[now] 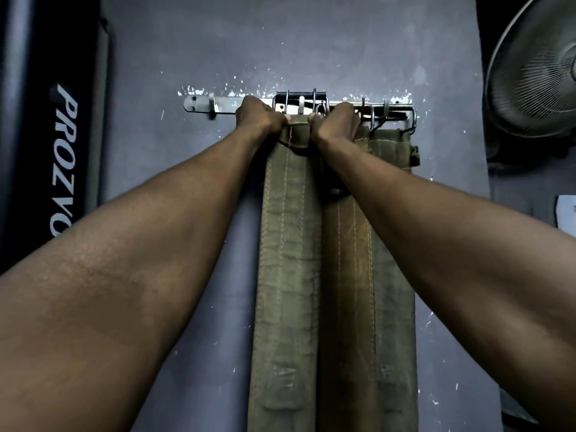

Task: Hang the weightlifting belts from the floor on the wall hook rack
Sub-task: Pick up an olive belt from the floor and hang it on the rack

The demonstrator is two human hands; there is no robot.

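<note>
Hands meet at the top of the nearest olive-green canvas weightlifting belt point(288, 251): the left hand point(260, 115) is closed on its upper left corner, the right hand point(336, 123) closed on its upper right, both just under the silver metal wall hook rack point(199, 104). The belt hangs straight down the grey wall point(193, 45), long axis vertical, its wire buckle point(299, 99) uppermost at the hooks. A second olive belt point(386, 244) hangs parallel, touching its right edge.

Both arms outstretched — left hand point(260, 115), right hand point(335, 123) fisted
</note>
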